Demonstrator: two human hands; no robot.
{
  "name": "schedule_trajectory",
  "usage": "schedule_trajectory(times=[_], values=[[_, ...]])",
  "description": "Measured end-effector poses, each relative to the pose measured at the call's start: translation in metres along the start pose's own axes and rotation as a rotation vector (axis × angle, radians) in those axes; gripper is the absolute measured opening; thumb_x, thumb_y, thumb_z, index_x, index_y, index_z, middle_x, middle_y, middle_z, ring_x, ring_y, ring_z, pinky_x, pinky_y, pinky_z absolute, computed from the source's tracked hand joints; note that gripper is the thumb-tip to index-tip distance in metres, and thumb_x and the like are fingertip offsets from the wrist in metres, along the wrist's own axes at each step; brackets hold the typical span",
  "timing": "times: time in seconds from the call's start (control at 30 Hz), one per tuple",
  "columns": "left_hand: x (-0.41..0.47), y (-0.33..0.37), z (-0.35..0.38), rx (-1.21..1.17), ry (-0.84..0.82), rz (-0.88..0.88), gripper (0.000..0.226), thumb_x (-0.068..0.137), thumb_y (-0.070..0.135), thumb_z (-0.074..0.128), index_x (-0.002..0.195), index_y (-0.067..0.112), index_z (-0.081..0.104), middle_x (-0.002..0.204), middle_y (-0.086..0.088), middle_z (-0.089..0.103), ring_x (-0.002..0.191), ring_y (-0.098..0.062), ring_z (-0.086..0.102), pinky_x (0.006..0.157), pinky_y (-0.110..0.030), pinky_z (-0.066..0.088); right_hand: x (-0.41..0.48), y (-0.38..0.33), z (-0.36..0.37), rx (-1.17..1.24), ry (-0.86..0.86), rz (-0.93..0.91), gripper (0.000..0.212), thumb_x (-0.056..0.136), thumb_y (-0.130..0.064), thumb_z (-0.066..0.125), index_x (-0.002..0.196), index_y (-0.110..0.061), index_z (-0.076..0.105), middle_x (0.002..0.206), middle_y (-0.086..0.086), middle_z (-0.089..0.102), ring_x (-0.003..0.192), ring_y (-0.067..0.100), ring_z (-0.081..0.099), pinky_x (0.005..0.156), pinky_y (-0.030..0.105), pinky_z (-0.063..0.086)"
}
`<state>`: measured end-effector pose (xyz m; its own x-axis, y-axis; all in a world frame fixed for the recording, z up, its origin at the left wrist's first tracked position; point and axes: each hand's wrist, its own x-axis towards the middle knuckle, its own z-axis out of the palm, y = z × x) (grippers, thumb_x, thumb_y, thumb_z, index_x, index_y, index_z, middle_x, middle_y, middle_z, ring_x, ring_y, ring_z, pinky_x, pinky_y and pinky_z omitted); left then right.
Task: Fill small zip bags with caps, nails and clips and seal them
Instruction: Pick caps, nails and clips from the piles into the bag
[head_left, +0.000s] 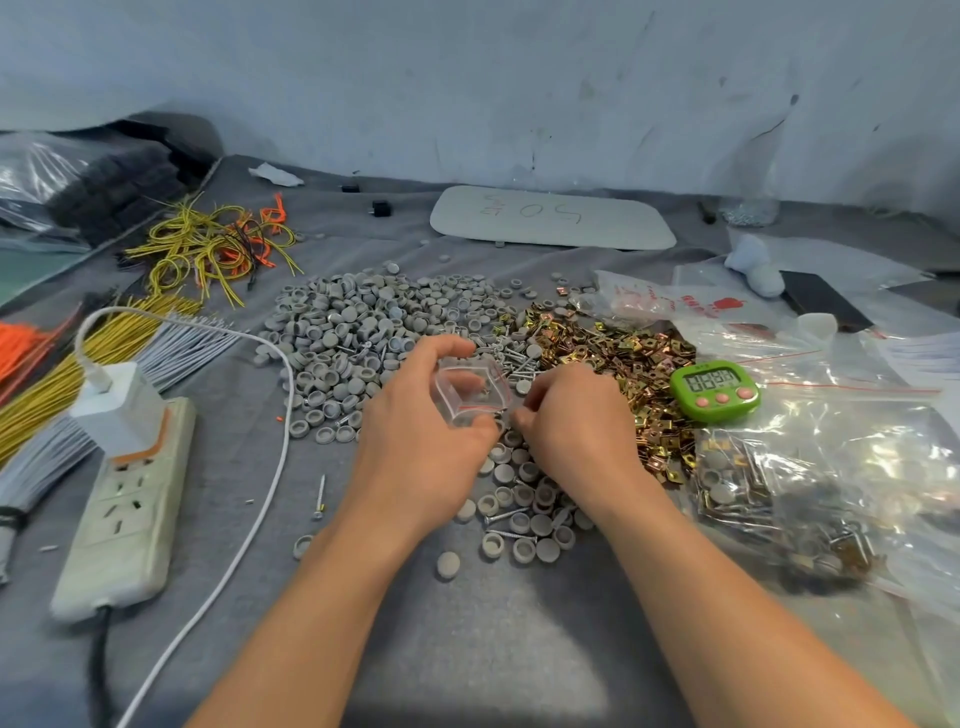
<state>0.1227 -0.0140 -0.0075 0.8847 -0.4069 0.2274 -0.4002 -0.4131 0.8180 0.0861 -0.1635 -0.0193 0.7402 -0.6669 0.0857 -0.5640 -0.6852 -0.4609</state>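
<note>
Grey cloth-covered table (493, 623) against a scuffed pale wall (519, 78). At centre, one small clear zip bag (470, 392), mouth open, gripped by the curled fingers (441, 344) of the left hand (415, 441); right hand (576, 421) just beside it at 3 o'clock, fingers (540, 387) curled, contents impossible to tell. Uncountable heaps: grey caps (353, 332) at 11 o'clock, brass clips (623, 353) at 2, nails (519, 358) between. One green timer (715, 389) at 3, one power strip (124, 509) at 9.
</note>
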Motion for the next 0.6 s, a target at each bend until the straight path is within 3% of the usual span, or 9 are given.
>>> schedule_trajectory(times=[0.1,0.23,0.33,0.4,0.43,0.5,0.6], values=[[0.0,-0.002,-0.001,-0.011,-0.002,0.005,0.055,0.075,0.014,0.077,0.113,0.049,0.056,0.096,0.027,0.071,0.08,0.011,0.065,0.061,-0.008,0.045,0.003,-0.003,0.003,-0.149,-0.058,0.003,0.023,0.092,-0.036,0.074,0.097,-0.014,0.07,0.094,0.009,0.069,0.087,0.033,0.064,0.072,0.037,0.051],[0.002,-0.003,-0.007,-0.02,0.003,0.004,0.055,0.075,0.014,0.076,0.111,0.05,0.056,0.097,0.027,0.071,0.08,0.01,0.065,0.067,-0.019,0.05,0.006,-0.01,0.0,-0.209,-0.125,0.015,0.026,0.092,-0.024,0.073,0.091,-0.016,0.049,0.112,0.014,0.065,0.092,0.035,0.059,0.071,0.037,0.042],[0.0,-0.005,-0.007,-0.014,-0.002,0.018,0.055,0.074,0.016,0.076,0.112,0.05,0.055,0.096,0.028,0.071,0.081,0.01,0.066,0.069,-0.016,0.05,0.002,-0.012,-0.002,-0.306,-0.166,0.002,0.022,0.094,-0.025,0.069,0.093,-0.016,0.049,0.113,0.011,0.068,0.09,0.033,0.06,0.07,0.036,0.041],[-0.002,-0.007,-0.007,0.0,0.003,0.03,0.056,0.073,0.017,0.076,0.113,0.05,0.055,0.094,0.028,0.07,0.082,0.013,0.064,0.066,-0.006,0.044,-0.002,-0.011,-0.001,-0.294,-0.139,-0.032,0.014,0.095,-0.026,0.067,0.101,-0.015,0.062,0.106,0.007,0.071,0.088,0.029,0.063,0.07,0.034,0.044],[-0.003,-0.008,-0.008,0.009,0.01,0.031,0.056,0.073,0.017,0.077,0.113,0.05,0.055,0.093,0.028,0.07,0.083,0.013,0.063,0.066,-0.003,0.043,-0.003,-0.011,-0.002,-0.181,-0.099,-0.043,0.011,0.096,-0.028,0.066,0.103,-0.02,0.067,0.099,0.002,0.072,0.086,0.025,0.065,0.07,0.033,0.046],[-0.004,-0.008,-0.009,0.023,0.01,0.024,0.057,0.074,0.018,0.077,0.115,0.05,0.054,0.093,0.028,0.07,0.083,0.01,0.065,0.068,-0.004,0.043,-0.006,-0.009,-0.011,0.271,0.006,-0.063,0.01,0.099,-0.029,0.066,0.091,-0.025,0.071,0.081,-0.008,0.07,0.075,0.012,0.065,0.066,0.029,0.049],[-0.004,-0.004,-0.007,0.023,-0.013,0.028,0.057,0.076,0.02,0.079,0.118,0.05,0.053,0.096,0.027,0.069,0.087,0.005,0.065,0.076,-0.019,0.048,-0.013,-0.014,-0.029,0.892,0.105,-0.135,0.014,0.095,-0.02,0.071,0.08,-0.021,0.072,0.074,-0.008,0.071,0.066,0.001,0.059,0.064,0.021,0.052]])
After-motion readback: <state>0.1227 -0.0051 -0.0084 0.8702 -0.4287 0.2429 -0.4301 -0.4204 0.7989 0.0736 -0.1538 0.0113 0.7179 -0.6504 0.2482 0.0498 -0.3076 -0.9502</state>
